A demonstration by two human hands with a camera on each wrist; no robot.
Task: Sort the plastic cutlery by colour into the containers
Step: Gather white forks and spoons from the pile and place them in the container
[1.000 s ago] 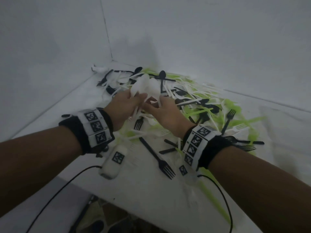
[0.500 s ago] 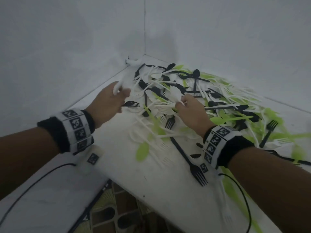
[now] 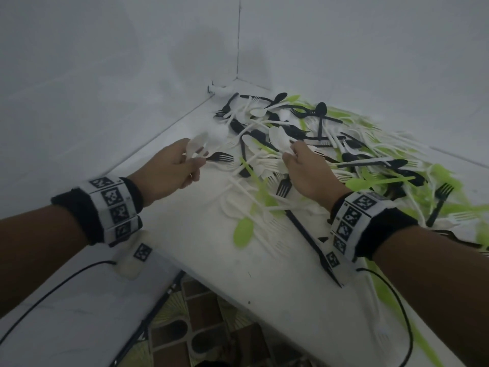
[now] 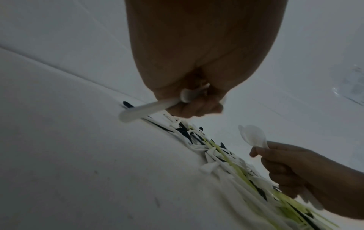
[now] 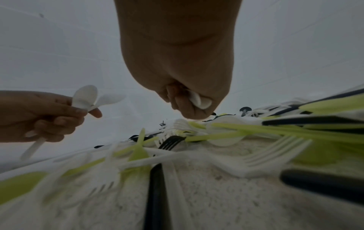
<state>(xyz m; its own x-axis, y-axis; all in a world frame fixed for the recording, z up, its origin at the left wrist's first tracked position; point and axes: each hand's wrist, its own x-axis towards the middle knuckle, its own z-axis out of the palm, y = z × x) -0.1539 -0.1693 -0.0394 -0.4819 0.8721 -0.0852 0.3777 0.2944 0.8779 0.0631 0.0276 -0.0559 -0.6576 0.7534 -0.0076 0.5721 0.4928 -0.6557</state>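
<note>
While you gather white pieces, the head view shows your left hand (image 3: 169, 168) holding white spoons (image 3: 197, 147) at 9 o'clock of the cutlery pile (image 3: 304, 154) on the desk (image 3: 264, 287); since the earlier frame it has lifted slightly. In the left wrist view, that grip is curled round the handles. In the right wrist view, your right hand (image 5: 189, 99) pinches a white spoon (image 5: 199, 99) above the pile. No containers are visible; locate the white one next.

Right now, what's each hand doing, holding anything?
Left hand: grips white spoons.
Right hand: grips a white spoon over the pile.
</note>
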